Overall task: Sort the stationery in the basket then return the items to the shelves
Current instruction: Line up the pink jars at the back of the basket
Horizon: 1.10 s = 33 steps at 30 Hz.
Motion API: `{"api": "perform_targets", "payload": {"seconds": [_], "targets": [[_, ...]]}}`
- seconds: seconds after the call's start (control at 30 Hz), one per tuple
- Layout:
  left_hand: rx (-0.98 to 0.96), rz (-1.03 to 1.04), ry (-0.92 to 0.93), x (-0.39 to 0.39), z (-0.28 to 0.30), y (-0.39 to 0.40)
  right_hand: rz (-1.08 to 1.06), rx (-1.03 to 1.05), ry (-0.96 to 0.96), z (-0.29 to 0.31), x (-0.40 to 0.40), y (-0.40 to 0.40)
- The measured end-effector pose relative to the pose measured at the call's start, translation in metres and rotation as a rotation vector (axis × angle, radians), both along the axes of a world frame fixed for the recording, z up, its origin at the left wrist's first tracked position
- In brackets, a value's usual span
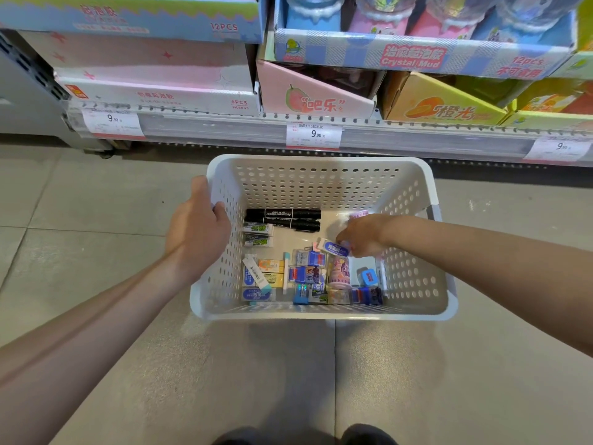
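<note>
A white perforated basket (321,175) stands on the floor below the shelf. My left hand (199,226) grips its left rim. Inside it, my right hand (362,234) is closed on a blue-and-white eraser (333,247). Two black markers (284,218) lie side by side at the far end of the basket floor. Several small erasers, a pink tape roll (340,268) and a blue correction tape (369,277) are bunched at the near end. A pink-edged roll (359,214) shows just beyond my right hand.
The lowest shelf (224,123) runs behind the basket, with price tags (313,133) on its rail and boxes of slime and crystal mud (414,57) stacked above. Grey floor tiles (96,203) surround the basket. My shoes (369,436) show at the bottom edge.
</note>
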<state>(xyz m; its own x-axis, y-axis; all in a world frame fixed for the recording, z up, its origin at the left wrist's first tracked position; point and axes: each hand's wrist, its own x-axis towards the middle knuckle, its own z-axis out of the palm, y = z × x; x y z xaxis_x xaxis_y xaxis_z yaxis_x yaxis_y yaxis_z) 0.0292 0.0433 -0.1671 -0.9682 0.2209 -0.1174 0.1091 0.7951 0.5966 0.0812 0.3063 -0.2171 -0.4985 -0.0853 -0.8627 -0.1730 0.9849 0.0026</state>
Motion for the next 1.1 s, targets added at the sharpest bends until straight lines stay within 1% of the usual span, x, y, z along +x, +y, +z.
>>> {"api": "perform_targets", "payload": {"seconds": [0.07, 0.13, 0.2, 0.27, 0.37, 0.47, 0.5, 0.6, 0.73, 0.8, 1.03, 1.1], "targets": [[0.003, -0.001, 0.002, 0.000, -0.001, 0.000, -0.104, -0.051, -0.047, 0.006, -0.002, 0.004], [0.007, -0.002, 0.002, -0.001, -0.002, 0.000, -0.247, -0.089, -0.009, 0.012, -0.003, 0.005], [0.009, -0.006, 0.005, -0.001, -0.003, 0.000, -0.355, -0.119, 0.146, 0.011, -0.003, 0.004], [0.011, -0.007, 0.007, -0.001, -0.004, 0.000, -0.414, -0.134, 0.270, 0.010, -0.003, 0.001], [0.017, -0.002, -0.006, -0.001, -0.004, 0.000, -0.374, -0.125, 0.309, 0.013, -0.003, -0.004], [0.010, 0.004, -0.015, -0.002, -0.004, 0.000, -0.220, -0.075, 0.354, 0.017, 0.000, -0.010], [0.010, 0.007, -0.015, -0.002, -0.004, 0.000, -0.177, -0.076, 0.403, 0.015, 0.002, -0.011], [0.010, -0.006, 0.006, -0.002, -0.004, -0.001, -0.171, -0.094, 0.571, 0.008, 0.003, -0.012], [0.025, -0.016, 0.010, -0.001, -0.005, -0.001, -0.168, -0.023, 0.710, 0.002, 0.003, -0.015], [0.028, -0.018, 0.010, -0.001, -0.005, -0.001, -0.298, -0.070, 0.741, -0.006, 0.004, -0.016], [0.035, -0.012, 0.001, -0.001, -0.004, -0.002, -1.049, -0.362, 0.723, -0.019, 0.008, -0.029], [0.041, -0.023, 0.000, -0.001, -0.004, -0.002, -1.131, -0.380, 0.747, -0.023, 0.008, -0.030]]}}
